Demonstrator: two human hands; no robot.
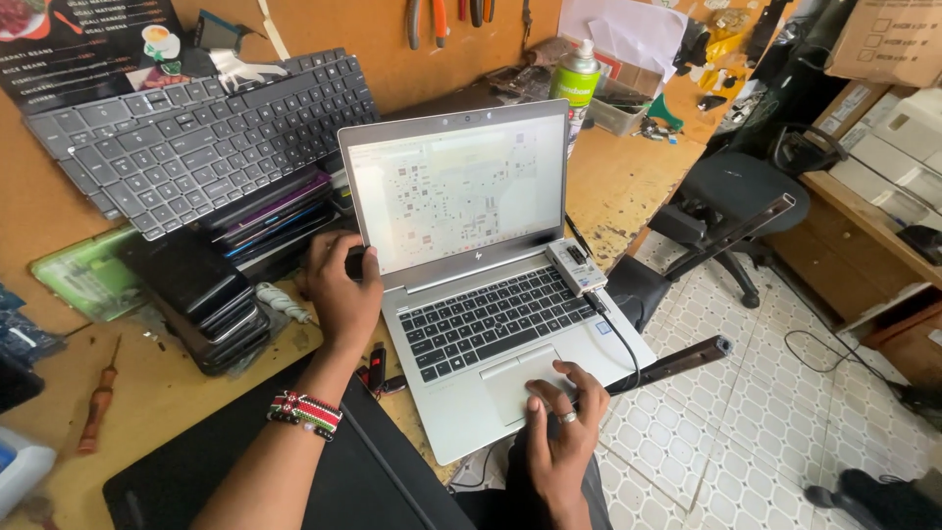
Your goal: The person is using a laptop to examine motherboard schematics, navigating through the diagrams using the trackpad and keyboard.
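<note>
Laptop (pixel 491 294), silver and open, sits at the near right edge of the wooden workbench (pixel 628 182), its screen lit with a pale diagram. A small grey device (pixel 576 266) lies on the right of its keyboard deck, with a black cable running from it down over the near edge.

Containers first: a clear plastic tray (pixel 620 108) at the far side of the bench holds small parts I cannot make out, and a green spray can (pixel 576 80) stands just left of it. A cardboard box (pixel 888 39) sits far right, closed.

The right hand (pixel 562 422) rests on the laptop's touchpad, fingers spread flat and apart, clamped on nothing; a ring shows on one finger. The left hand (pixel 339 285) sits just left of the laptop's screen hinge, fingers curled around a small dark object (pixel 355 263) that is mostly hidden. A beaded wristband circles that wrist.

Left of that hand lie a stack of phones (pixel 201 294) and a loose keyboard (pixel 196 137). A black mat (pixel 324 471) covers the near bench.
</note>
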